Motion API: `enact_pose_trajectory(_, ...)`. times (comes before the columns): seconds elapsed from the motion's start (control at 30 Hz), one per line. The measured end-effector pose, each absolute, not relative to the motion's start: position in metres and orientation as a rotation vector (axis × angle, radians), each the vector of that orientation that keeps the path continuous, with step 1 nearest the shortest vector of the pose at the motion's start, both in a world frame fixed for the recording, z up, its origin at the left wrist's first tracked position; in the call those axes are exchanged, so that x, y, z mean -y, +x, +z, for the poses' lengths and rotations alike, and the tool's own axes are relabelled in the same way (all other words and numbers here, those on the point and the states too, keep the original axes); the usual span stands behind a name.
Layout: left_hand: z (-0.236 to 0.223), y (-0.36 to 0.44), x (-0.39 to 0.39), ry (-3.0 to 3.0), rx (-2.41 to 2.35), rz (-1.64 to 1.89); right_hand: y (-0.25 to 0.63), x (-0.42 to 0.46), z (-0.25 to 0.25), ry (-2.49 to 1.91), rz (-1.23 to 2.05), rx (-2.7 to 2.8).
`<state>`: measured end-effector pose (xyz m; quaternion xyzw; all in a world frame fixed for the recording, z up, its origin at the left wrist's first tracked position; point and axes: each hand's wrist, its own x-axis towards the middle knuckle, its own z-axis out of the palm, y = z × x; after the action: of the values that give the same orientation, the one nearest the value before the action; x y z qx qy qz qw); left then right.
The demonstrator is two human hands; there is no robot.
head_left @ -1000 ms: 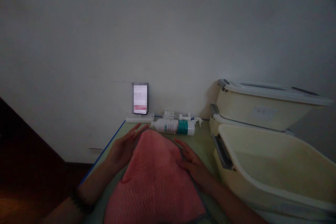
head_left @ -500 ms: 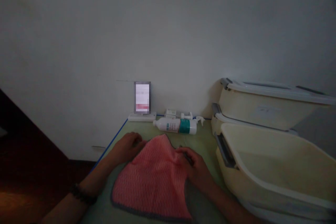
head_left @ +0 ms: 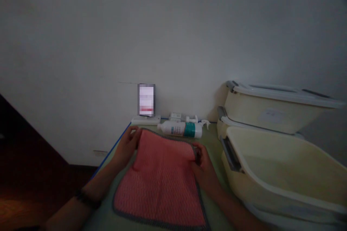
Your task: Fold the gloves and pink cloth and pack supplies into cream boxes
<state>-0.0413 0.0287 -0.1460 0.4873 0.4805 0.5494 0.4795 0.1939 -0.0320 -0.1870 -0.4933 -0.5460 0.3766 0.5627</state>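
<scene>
Spreading the pink, gray-edged cloth [head_left: 162, 180] appears to be the step in hand. The cloth is lying over the green tabletop [head_left: 211, 146], on the near side of the white-and-teal bottle [head_left: 179, 129]; whether its far edge is touching the bottle cannot be told. The left hand [head_left: 126, 148] is gripping the far left corner, near the bottle's neck end. The right hand [head_left: 206, 171] is pinching the far right edge, near the bottle's base end. A fold is showing along the cloth's left edge. The next move is probably calling for even outward tension between both grips, flattening the fold without pushing against the bottle. Both forearms are reaching toward the bottle from its near side and angling inward, with the fingers curling. The left wrist is bearing a dark bracelet [head_left: 88, 199].
</scene>
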Motion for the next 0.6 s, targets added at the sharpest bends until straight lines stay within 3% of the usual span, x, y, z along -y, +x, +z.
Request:
enact_pose_trajectory(0.27, -0.142, -0.045, -0.027, 1.038, -0.886, 1.16, 0.193, 0.033, -0.171, -1.126, 1.101, 1.43)
enact_pose_trajectory(0.5, -0.144, -0.049, -0.035, 1.377, -1.376, 1.341, 0.2, 0.04, -0.169, -1.165, 0.532, 1.549)
enact_pose_trajectory(0.6, -0.144, -0.051, -0.037, 1.478, -1.5, 1.293, 0.2, 0.043, -0.171, -1.03, 0.46, 1.636)
